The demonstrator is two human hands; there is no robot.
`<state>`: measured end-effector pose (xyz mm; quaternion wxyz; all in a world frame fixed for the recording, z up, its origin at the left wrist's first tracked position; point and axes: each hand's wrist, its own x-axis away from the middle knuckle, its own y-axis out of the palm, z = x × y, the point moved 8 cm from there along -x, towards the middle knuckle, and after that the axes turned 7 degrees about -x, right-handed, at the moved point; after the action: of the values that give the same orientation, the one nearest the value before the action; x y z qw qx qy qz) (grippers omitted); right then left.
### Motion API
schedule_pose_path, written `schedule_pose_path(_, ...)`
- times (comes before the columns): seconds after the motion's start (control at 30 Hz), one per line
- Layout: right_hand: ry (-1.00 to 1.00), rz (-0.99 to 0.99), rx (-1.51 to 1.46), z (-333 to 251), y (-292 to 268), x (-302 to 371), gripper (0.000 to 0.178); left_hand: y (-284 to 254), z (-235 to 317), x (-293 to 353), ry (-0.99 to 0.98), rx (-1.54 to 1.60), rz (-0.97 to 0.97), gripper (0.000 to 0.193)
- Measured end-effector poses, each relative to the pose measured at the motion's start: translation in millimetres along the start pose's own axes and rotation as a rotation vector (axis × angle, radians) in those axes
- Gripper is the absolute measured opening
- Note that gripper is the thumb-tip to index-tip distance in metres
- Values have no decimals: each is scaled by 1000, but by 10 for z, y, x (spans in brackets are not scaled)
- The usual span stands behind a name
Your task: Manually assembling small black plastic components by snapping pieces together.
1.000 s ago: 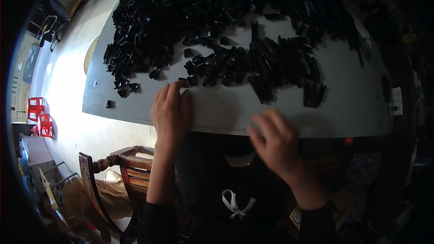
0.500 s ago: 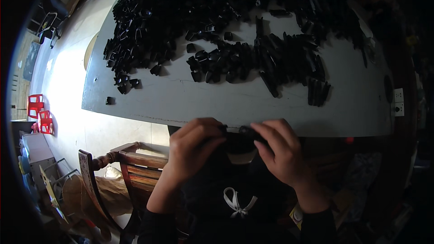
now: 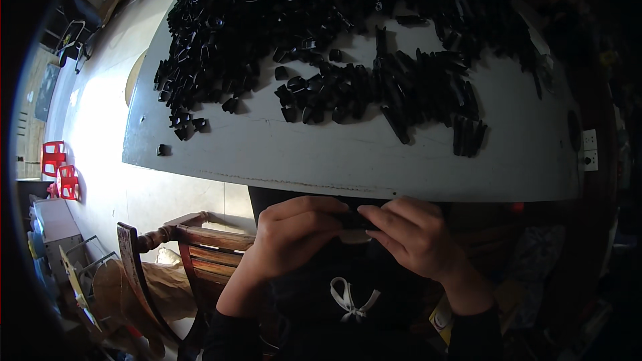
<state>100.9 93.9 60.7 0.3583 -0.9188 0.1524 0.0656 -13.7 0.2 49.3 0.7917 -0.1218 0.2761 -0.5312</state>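
Note:
Just below the table's near edge, my left hand (image 3: 294,234) and my right hand (image 3: 416,232) face each other, fingertips a short way apart. Both are closed in a pinch on a small black plastic piece (image 3: 354,219). Its outline is largely lost against my dark clothing and behind the fingers. On the table beyond lie short black cap-like pieces (image 3: 314,97), loosely grouped. To their right is a cluster of longer black channel-shaped strips (image 3: 418,83).
A big heap of black pieces (image 3: 221,40) covers the far left of the pale table (image 3: 281,150). One piece (image 3: 162,150) lies alone near the left corner. A wooden chair (image 3: 207,251) stands at my left, with red stools (image 3: 53,158) farther off. A wall socket (image 3: 589,150) is at right.
Both hands have come down and toward my body, away from the table edge, and their fingertips are closer together. The pieces on the table lie as before.

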Motion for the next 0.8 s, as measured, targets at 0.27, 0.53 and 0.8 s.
schedule_pose_path(0.27, -204, -74, -163, -233, 364, 172, 22, 365, 130, -43, 24, 759, -101, 44)
schedule_pose_path(0.53, -94, 32, 235, 88, 71, -98, 12, 188, -98, -247, 35, 161, 109, 19)
schedule_pose_path(0.8, -241, 40, 803, 634, -246, -543, 26, 120, -497, -815, -126, -764, 313, 24)
